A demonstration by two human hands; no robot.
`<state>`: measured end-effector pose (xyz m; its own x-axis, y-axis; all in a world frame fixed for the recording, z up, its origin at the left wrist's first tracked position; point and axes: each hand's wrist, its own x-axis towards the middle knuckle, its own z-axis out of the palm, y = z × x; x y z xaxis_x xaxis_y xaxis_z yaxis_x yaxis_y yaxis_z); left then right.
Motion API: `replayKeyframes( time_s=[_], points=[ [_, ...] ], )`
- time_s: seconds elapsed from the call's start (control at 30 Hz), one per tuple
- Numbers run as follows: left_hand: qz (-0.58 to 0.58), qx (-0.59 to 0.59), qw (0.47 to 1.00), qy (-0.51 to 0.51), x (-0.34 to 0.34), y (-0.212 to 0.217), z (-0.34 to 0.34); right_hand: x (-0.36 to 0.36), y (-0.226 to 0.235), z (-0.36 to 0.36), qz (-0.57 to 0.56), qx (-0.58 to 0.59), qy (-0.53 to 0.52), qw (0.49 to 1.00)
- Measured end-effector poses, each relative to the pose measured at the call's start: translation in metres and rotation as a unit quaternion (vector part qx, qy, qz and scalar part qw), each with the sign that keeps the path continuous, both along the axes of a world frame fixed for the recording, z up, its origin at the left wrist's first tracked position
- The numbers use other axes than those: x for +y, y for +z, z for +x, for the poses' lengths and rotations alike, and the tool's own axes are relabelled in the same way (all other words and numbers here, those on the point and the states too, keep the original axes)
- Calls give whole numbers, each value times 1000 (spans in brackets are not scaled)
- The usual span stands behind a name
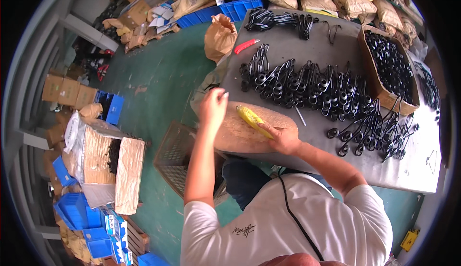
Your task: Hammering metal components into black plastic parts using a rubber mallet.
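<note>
Yellow knife point(253, 120) being gripped by right hand point(283, 139) on wooden board point(240, 136); white strip point(224, 94) being pinched by left hand point(212, 106) above board; cut likely needing steadying.

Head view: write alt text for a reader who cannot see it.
Seen from above, a person in a white shirt works at a grey table, the right hand gripping a yellow tool on a round wooden board, the left hand raised at its edge. Rows of black metal clips cover the table beside a cardboard box of more.
</note>
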<state>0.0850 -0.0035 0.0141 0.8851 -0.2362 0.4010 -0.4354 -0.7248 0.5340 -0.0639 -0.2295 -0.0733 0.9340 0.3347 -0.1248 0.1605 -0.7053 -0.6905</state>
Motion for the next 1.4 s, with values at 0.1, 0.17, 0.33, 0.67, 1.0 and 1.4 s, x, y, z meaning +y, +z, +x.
replayKeyframes(
  time_s=[0.1, 0.17, 0.33, 0.67, 1.0, 1.4],
  points=[
    [1, -54, 992, -110, -73, -10, 37, 4, 9, -1, 9, 2, 0, 1000],
    [32, -81, 987, -139, -114, -22, 60, 5, 14, -3, 18, -20, 3, 1000],
    [180, -14, 971, -157, -196, -42, 82, 1, -7, 0, 42, -44, -4, 998],
    [485, -40, 866, -114, -229, -46, 91, 5, -26, 5, 76, -50, 5, 996],
    [-114, 195, 970, -92, -132, -16, 67, 4, -8, 6, 55, -5, 23, 998],
    [-605, 326, 719, -107, 6, -22, -32, -16, 21, -48, 264, 177, -93, 944]
  ],
)
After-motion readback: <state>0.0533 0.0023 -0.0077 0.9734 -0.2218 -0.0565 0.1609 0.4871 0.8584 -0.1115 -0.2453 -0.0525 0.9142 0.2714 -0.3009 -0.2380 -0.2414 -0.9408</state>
